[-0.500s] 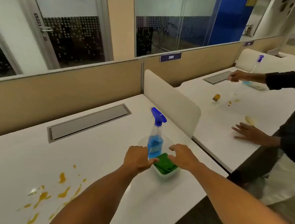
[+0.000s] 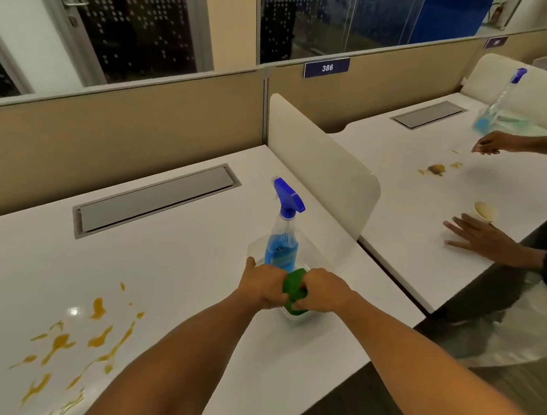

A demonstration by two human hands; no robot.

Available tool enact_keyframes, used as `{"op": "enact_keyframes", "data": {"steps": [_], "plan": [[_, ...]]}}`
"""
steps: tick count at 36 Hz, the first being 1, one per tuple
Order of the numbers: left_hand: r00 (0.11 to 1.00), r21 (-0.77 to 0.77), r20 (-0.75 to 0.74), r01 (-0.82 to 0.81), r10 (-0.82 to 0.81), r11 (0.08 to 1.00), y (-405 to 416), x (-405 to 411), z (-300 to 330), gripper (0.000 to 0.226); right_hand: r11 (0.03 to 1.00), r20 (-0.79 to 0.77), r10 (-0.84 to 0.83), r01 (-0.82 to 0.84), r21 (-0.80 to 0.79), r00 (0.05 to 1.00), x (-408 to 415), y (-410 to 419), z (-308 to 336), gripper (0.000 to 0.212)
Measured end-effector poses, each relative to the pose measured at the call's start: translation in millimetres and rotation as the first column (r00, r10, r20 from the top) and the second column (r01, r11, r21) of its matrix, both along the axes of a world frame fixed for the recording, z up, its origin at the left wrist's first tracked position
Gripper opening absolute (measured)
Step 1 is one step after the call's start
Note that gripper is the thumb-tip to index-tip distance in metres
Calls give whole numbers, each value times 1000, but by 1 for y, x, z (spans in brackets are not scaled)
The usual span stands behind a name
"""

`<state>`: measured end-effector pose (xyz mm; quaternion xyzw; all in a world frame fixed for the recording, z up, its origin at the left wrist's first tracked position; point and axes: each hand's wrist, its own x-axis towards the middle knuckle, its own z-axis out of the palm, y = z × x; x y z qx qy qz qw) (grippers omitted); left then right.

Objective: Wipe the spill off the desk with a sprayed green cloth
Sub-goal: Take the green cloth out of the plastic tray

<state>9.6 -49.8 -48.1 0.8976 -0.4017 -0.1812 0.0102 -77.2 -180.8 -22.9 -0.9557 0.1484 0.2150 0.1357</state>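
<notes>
The green cloth [image 2: 294, 288] is bunched between my two hands over a clear plastic tray [image 2: 294, 315] on the white desk [image 2: 168, 264]. My left hand [image 2: 263, 286] grips its left side and my right hand [image 2: 324, 291] grips its right side. A spray bottle [image 2: 283, 233] with blue liquid and a blue trigger head stands upright in the tray just behind the cloth. An orange-brown spill [image 2: 85, 339] is splattered across the desk's near left part, well left of my hands.
A grey cable hatch [image 2: 157, 198] lies in the desk behind the tray. A white divider panel [image 2: 322, 165] stands to the right. At the neighbouring desk another person's hands [image 2: 484, 239] rest near a cup [image 2: 484, 211], a second spill [image 2: 436, 169] and another spray bottle [image 2: 499, 101].
Both my hands have closed on the green cloth and raised it out of the tray. The other person's far hand has let go of their bottle and moved over their desk.
</notes>
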Motion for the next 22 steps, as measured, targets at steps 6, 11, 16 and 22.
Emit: {"op": "enact_keyframes", "data": {"steps": [6,11,16,22], "plan": [[993,59,-71,-93,97,994,-12,1,-8,20,998,-2,59,-59,-37,998,9,-7,-10,36],[987,39,-69,-142,144,989,-19,0,-12,16,998,-5,16,-17,-56,1000,12,-14,-12,32],[970,-108,-104,-232,221,967,-13,-1,-11,19,991,11,-96,94,99,995,14,-20,-8,29],[951,-308,-191,-292,242,905,2,-5,4,24,927,84,-224,186,326,971,2,-11,5,20]]}}
